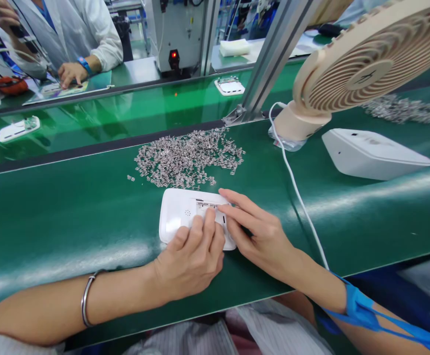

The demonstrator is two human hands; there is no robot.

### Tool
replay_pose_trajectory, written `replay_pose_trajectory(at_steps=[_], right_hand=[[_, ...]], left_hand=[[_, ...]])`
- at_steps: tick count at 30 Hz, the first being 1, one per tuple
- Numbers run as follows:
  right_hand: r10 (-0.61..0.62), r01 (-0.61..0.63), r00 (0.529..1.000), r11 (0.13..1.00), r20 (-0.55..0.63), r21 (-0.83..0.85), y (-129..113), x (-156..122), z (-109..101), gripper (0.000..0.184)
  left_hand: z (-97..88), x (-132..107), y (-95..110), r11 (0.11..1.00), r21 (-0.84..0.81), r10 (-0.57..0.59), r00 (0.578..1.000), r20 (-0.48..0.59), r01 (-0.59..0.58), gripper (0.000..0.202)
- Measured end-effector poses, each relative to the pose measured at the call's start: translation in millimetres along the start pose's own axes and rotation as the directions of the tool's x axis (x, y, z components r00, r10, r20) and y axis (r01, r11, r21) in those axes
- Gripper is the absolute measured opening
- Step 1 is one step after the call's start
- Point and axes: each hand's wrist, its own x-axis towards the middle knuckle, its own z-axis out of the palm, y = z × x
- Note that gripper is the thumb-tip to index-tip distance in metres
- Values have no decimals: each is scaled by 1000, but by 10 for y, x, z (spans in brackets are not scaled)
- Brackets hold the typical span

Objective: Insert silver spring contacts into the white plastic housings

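Note:
A white plastic case (176,212) lies on the green work surface, its recessed compartment and a cluster of small holes facing up. My left hand (195,254) is closed over the near side of the case, its bent fingertips pressed into the compartment. Any small part under those fingertips is hidden. Against the right end of the case rests my right hand (261,229), fingers stretched and apart, with one fingertip at the far corner and another by the compartment. Just beyond the case is a loose pile of small metal clips (189,155).
A beige fan (370,74) stands at the right, its white cable (298,197) running toward the front edge. Near it sits a white wedge-shaped housing (374,153). Behind a metal post (270,54), white cases (230,86) lie on a green belt. Across it, a co-worker's hand (74,74) works.

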Motion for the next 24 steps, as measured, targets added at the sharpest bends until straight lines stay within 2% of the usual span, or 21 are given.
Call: replay_pose_trajectory(at_steps=[5,12,16,19,22,24], right_hand=[[-18,18,1000,1000,-6,-15,-5,-2,1,22],[-106,114,991,988,82,-105,-7,113,-23,17],[29,-28,999,999,29,-40,3,194,37,11],[191,-190,982,979,-5,80,-17,207,74,9],[355,-336,920,932,-167,133,56,199,6,3],[362,-385,862,923,-354,7,241,179,-131,11]], left_hand=[[5,-13,6,1000,-2,-8,1000,-3,7,39],[-91,-14,-4,997,46,52,994,96,-56,38],[-129,-18,17,995,66,63,995,82,-69,36],[-191,-22,49,988,101,110,990,86,-118,36],[-262,-16,24,959,234,103,968,230,-158,46],[-271,3,-90,934,327,9,924,383,-144,53]])
